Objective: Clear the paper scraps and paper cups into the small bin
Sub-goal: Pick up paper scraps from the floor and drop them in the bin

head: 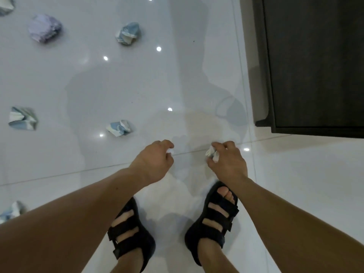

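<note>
My left hand (155,160) is closed around a small white paper scrap (170,152), of which only a bit shows at the fingertips. My right hand (228,160) grips a crumpled white paper scrap (212,153) between thumb and fingers. Both hands hang low over the glossy white tiled floor (118,91), just ahead of my sandalled feet. Several crushed blue-and-white paper cups lie on the floor to the left: one (119,128) nearest my left hand, one (23,118) at the left edge, one (129,33) farther off. The small bin is out of view.
A crumpled purple-white paper wad (45,28) lies far left. Another crushed cup (11,210) sits at the lower left edge, and one (6,4) in the top left corner. A dark cabinet (315,66) fills the upper right. My black sandals (214,217) stand below the hands.
</note>
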Available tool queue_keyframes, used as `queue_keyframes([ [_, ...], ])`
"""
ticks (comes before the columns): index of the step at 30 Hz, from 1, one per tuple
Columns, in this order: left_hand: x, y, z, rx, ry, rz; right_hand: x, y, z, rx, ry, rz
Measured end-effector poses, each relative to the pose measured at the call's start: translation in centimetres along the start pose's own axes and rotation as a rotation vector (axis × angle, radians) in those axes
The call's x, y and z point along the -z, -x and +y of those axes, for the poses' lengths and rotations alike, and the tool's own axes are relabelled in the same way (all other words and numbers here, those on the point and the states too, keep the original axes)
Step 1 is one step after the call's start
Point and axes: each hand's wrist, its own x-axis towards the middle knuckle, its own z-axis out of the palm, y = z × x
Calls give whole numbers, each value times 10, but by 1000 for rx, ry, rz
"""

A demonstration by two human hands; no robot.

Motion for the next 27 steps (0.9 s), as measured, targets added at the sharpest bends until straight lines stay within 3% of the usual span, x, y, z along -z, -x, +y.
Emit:
queue_keyframes([
  [10,172,146,75,8,84,203,167,119,-141,216,-66,108],
  [17,303,316,115,85,120,345,310,251,-251,472,123,112],
  [22,344,432,123,208,227,467,378,333,-322,573,133,79],
  [27,348,534,117,344,395,639,407,404,-380,804,261,66],
])
